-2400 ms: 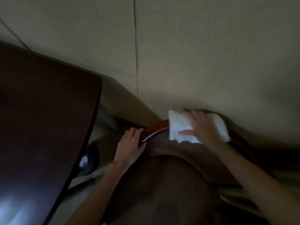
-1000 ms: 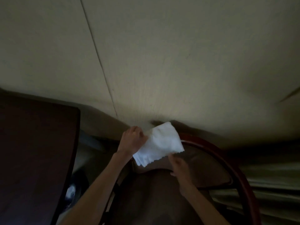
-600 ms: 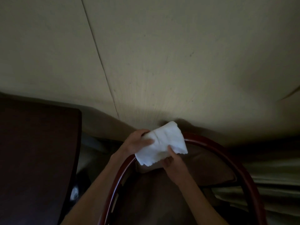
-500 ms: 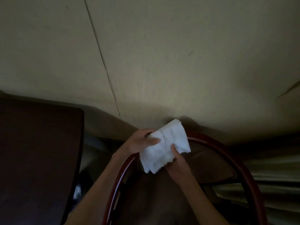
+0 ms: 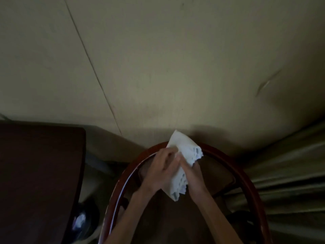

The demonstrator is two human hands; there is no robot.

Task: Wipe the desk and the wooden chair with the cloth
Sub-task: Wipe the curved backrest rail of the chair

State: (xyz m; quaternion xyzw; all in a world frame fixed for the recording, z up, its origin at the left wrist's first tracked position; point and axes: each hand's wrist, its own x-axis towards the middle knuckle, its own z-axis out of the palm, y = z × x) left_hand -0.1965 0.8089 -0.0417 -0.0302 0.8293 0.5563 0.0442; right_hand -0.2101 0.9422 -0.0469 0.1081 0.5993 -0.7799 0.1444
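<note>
The white cloth [image 5: 182, 152] is held up between both hands above the chair's back. My left hand [image 5: 161, 169] grips its left side and my right hand [image 5: 192, 175] grips its right side, so the cloth is folded between them. Below them curves the reddish wooden chair [image 5: 123, 175], its rounded frame arching around a dark brown seat cushion. The dark wooden desk [image 5: 38, 173] fills the lower left, its corner near the wall. The room is dim.
A beige wall [image 5: 158, 67] with a vertical seam rises right behind the chair and the desk. A pale pleated curtain [image 5: 290, 173] hangs on the right. A dark round bin with something shiny in it [image 5: 82, 221] sits on the floor between desk and chair.
The right hand lifted the cloth off the chair's top rail and the left hand left the rail to take it too. Both hands now press closer together, folding the cloth.
</note>
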